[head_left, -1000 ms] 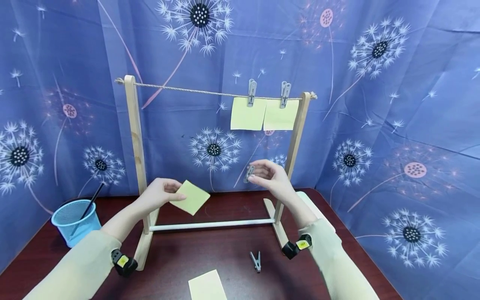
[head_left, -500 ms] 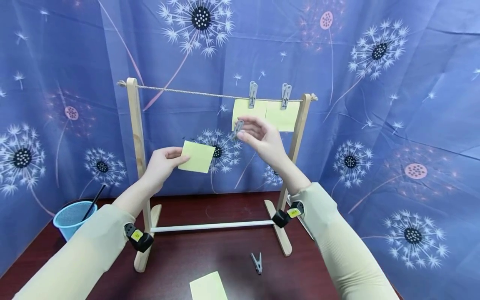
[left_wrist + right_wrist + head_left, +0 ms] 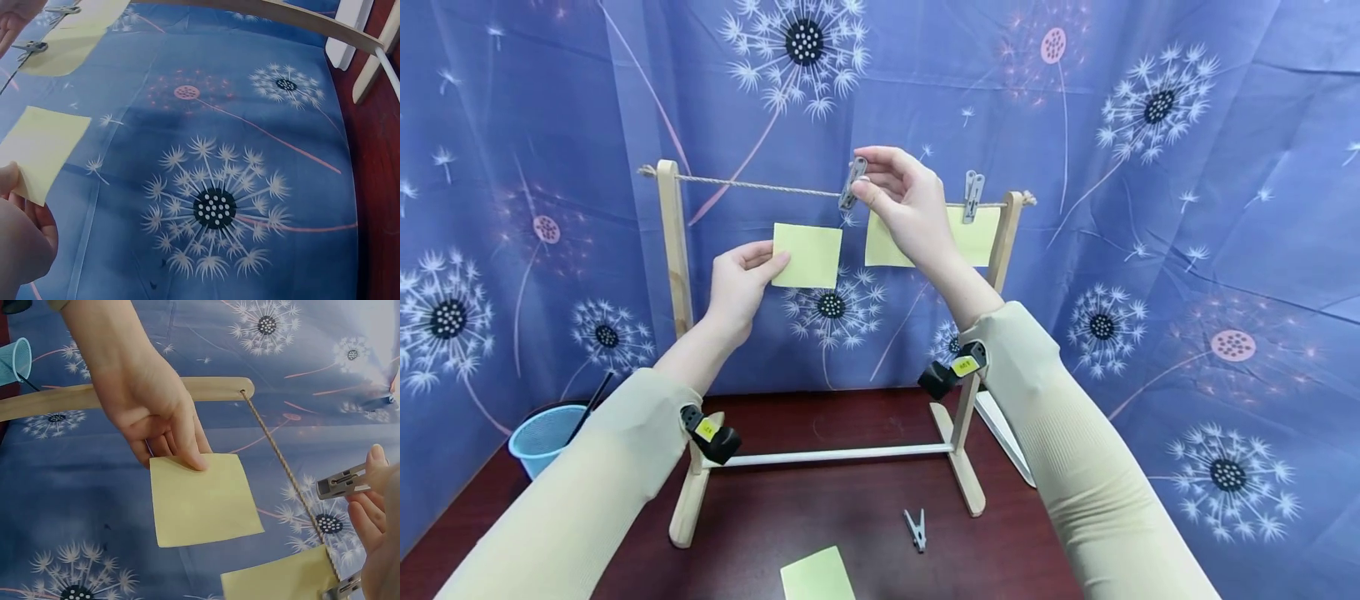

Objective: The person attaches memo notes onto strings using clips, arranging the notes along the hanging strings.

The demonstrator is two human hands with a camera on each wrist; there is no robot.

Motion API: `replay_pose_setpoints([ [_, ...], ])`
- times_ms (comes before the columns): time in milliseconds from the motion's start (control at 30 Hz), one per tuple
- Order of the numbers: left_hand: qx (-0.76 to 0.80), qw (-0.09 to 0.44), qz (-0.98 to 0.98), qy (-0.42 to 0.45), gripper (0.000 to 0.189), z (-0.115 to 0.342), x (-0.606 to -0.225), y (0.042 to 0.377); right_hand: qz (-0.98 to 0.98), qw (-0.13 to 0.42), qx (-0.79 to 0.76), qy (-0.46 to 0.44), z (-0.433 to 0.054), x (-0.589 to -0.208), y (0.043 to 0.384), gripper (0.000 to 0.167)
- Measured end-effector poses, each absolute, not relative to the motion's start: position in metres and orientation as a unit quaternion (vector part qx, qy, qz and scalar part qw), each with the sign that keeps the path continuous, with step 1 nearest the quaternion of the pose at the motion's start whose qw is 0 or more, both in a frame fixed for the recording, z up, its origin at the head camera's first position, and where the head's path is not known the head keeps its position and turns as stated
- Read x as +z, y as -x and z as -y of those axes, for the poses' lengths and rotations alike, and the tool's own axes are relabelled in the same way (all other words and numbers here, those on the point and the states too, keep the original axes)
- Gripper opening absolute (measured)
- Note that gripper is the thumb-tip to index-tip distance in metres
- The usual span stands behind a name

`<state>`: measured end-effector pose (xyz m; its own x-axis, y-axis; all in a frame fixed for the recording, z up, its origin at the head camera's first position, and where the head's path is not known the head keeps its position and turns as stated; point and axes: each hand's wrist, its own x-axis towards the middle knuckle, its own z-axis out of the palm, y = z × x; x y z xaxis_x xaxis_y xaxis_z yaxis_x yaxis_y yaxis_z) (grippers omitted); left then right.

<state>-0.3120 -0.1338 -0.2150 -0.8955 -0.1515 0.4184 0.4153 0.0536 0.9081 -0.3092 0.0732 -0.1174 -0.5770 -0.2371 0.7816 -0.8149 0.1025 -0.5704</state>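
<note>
My left hand point(image 3: 737, 292) pinches a yellow paper square point(image 3: 808, 257) by its left edge, just below the rope point(image 3: 760, 186). In the right wrist view the same paper square point(image 3: 203, 500) hangs flat from the thumb and fingers, apart from the rope. My right hand point(image 3: 910, 200) holds a grey clothespin point(image 3: 853, 183) between thumb and fingers, close to the rope. Behind that hand a hung yellow paper point(image 3: 883, 243) is partly covered; its clip shows in the right wrist view. Another yellow paper point(image 3: 985, 237) hangs at the right under a grey clothespin point(image 3: 973, 197).
A wooden frame point(image 3: 672, 250) carries the rope, with a white crossbar point(image 3: 835, 455) low down. A loose clothespin point(image 3: 916, 530) and a yellow paper point(image 3: 818, 575) lie on the dark red table point(image 3: 760, 517). A blue mesh cup point(image 3: 546, 442) stands at left, a white object point(image 3: 1003, 437) at right.
Both hands have risen from low in the frame toward the rope. The left hand carried the paper up and turned it level; the right hand brought the clothespin up and left.
</note>
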Motion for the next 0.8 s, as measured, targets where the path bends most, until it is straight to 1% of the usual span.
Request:
replay_pose_setpoints([
  [333,-0.708,0.230,0.657,0.116,0.041,0.128,-0.207,0.310,0.755,0.282,0.499,-0.318,-0.058,-0.091,0.317,0.031],
  [467,-0.715,0.235,0.646,0.121,0.039,0.123,-0.204,0.314,0.777,0.293,0.468,-0.301,-0.057,-0.082,0.323,0.029],
  [800,-0.722,0.240,0.639,0.113,0.036,0.106,-0.199,0.319,0.790,0.301,0.454,-0.281,-0.053,-0.080,0.323,0.020],
])
